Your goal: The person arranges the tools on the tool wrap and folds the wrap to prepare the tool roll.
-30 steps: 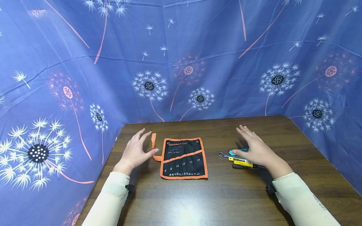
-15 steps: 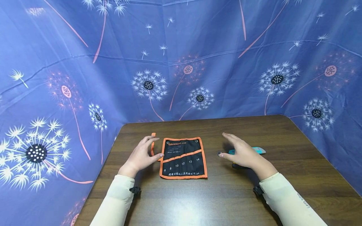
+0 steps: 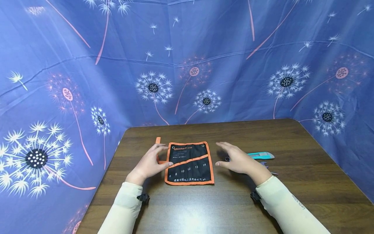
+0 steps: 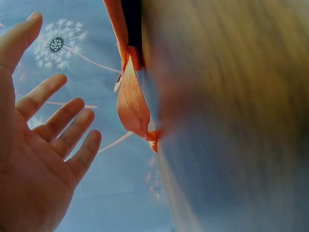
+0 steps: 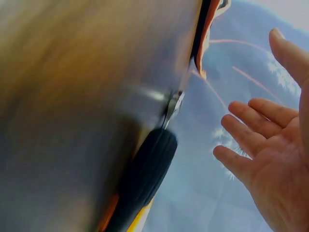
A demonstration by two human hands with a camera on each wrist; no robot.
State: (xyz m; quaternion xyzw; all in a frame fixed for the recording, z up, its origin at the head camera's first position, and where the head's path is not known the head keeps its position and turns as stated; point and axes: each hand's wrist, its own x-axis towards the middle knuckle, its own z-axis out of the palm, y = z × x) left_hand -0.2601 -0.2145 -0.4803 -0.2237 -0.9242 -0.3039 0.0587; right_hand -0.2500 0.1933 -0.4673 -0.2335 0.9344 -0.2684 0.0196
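Note:
A black tool pouch (image 3: 190, 164) with orange trim and numbered pockets lies flat on the table. My left hand (image 3: 150, 162) is at its left edge, fingers spread; in the left wrist view the palm is apart from the orange strap (image 4: 133, 101). To the pouch's right, my right hand (image 3: 241, 160) hovers with relaxed fingers, holding nothing. Behind and under it lie a turquoise utility knife (image 3: 263, 155) and a wrench (image 3: 264, 164), partly hidden. The right wrist view shows a black-handled screwdriver (image 5: 152, 159), with something yellow beside it.
The brown wooden table (image 3: 187, 204) reflects a bright light near its front. A blue dandelion-print curtain (image 3: 187, 42) hangs behind it and along both sides.
Both hands have moved inward toward the pouch. The right hand has travelled left across the tools, uncovering the knife's right end. The pouch and tools have stayed in place.

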